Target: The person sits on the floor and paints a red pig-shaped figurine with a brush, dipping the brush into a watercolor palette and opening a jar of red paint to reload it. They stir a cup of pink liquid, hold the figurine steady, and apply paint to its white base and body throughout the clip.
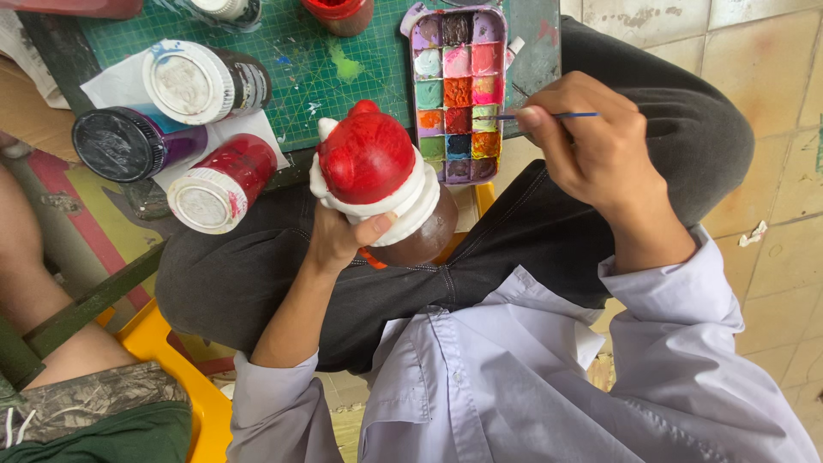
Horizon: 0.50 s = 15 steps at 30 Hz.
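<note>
The left hand (339, 236) grips the red-and-white figure (377, 184) over the lap, the right hand (591, 150) pinches a thin brush (549, 116) by the paint tray (457, 93), and a wobble could smear red onto white.

Three lidded paint jars (193, 137) lie on a green cutting mat (343, 69) — another person's leg (34, 283) nearby.

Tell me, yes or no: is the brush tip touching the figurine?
No: the right hand holds the brush at the paint palette, apart from the figurine.
</note>
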Available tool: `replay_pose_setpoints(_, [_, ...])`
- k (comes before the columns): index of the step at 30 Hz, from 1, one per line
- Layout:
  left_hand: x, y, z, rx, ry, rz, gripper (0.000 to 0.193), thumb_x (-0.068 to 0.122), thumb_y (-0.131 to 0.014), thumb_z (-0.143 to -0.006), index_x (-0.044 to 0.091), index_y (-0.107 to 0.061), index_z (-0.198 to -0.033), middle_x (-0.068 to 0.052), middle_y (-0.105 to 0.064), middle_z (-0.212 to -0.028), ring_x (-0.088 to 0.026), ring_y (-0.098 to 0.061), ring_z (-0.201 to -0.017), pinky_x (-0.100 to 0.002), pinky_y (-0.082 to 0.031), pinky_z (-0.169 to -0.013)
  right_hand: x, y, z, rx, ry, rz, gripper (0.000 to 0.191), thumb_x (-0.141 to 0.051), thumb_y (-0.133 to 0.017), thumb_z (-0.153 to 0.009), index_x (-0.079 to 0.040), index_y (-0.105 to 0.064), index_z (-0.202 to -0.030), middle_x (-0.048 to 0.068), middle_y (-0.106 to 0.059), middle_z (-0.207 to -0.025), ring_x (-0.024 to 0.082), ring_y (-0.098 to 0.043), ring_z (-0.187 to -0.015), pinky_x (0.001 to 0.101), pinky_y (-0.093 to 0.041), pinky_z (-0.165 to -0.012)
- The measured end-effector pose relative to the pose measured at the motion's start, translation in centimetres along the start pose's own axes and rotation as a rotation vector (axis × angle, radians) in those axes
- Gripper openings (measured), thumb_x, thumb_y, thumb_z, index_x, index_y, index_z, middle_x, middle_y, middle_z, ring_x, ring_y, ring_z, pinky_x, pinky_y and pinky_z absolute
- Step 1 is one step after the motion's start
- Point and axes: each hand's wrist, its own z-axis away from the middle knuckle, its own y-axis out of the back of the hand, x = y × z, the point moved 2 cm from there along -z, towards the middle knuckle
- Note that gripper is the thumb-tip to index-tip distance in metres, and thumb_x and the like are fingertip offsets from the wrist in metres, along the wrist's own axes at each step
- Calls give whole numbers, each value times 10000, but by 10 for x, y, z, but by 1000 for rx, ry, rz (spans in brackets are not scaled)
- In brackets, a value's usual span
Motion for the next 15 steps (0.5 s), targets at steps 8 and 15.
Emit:
replay_pose_setpoints(8, [10,-9,-6,-3,82,-76,956,393,-837,-728,51,-409,-1512,-125,-577,-1422,-248,-616,-1331,-410,-507,-1165,-4,-14,-16,-163,59,80,122,-5,-730,-1075,25,-617,-1040,123,-616,-915,300,-642,-834,399,-516,-720])
replay_pose_setpoints(15, [10,-12,-5,-50,100,-149,841,375,-827,-743,44,-511,-1448,-126,-647,-1374,-246,-666,-1281,-403,-537,-1141,-1,-21,-18,-184,39,92,133,-26,-740,-1065,32,-623,-1038,131,-612,-911,320,-640,-827,420,-515,-716])
